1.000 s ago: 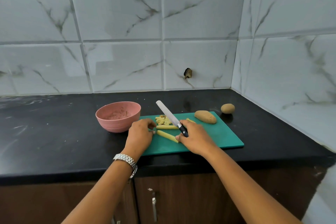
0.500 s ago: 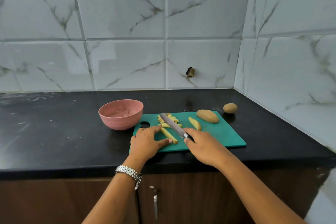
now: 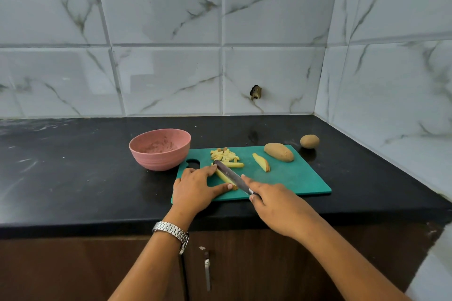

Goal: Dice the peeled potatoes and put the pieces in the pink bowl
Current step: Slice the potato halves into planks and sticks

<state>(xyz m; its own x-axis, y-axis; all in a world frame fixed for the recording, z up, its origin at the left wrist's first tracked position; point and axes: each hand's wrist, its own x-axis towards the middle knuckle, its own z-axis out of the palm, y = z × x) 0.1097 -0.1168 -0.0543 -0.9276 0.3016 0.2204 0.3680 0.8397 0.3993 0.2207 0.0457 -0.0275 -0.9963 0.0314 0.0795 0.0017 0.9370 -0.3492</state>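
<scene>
On the green cutting board (image 3: 293, 178) my left hand (image 3: 195, 188) pinches a potato strip (image 3: 223, 176) between fingers and thumb. My right hand (image 3: 276, 205) grips the knife (image 3: 231, 175) by its dark handle, the blade lying along the strip. Behind the blade sit a pile of diced potato (image 3: 223, 154) and another strip (image 3: 234, 165). A potato wedge (image 3: 261, 162) and a peeled potato half (image 3: 278, 152) lie further right on the board. The pink bowl (image 3: 160, 149) stands left of the board, holding no potato pieces.
A small whole potato (image 3: 309, 141) rests on the black counter (image 3: 73, 178) beyond the board's far right corner. Tiled walls close the back and right side. Below the counter edge are brown cabinet doors with a metal handle (image 3: 207, 271).
The knife came down from raised above the board to lie along the strip. My left hand shifted to pinch that strip, now turned diagonal.
</scene>
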